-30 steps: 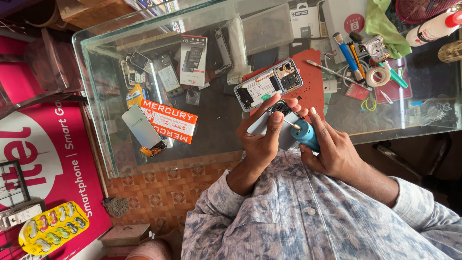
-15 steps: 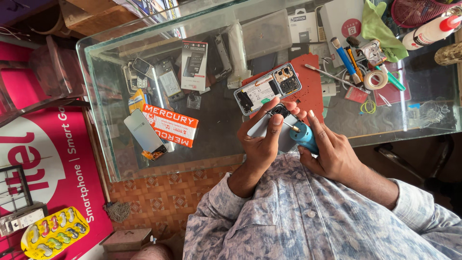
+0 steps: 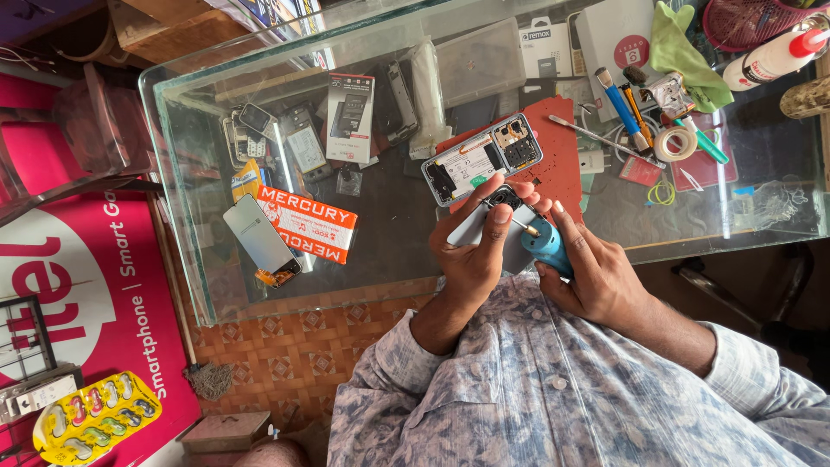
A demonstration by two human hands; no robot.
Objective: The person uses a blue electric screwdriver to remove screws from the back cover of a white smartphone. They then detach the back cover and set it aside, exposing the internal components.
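Head view: left hand (image 3: 474, 259) pinching grey phone back cover (image 3: 484, 232); right hand (image 3: 596, 277) gripping blue screwdriver (image 3: 546, 246) beside opened phone (image 3: 482, 158).

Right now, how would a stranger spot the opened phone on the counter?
On the glass counter, find the red mat beyond the hands. The opened phone lies tilted on its left edge, the only one showing bare insides.

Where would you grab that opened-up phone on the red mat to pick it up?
Probably by the two long edges of the opened phone, coming from above. It lies flat on the red mat with its insides facing up, so fingers should stay off the exposed parts.
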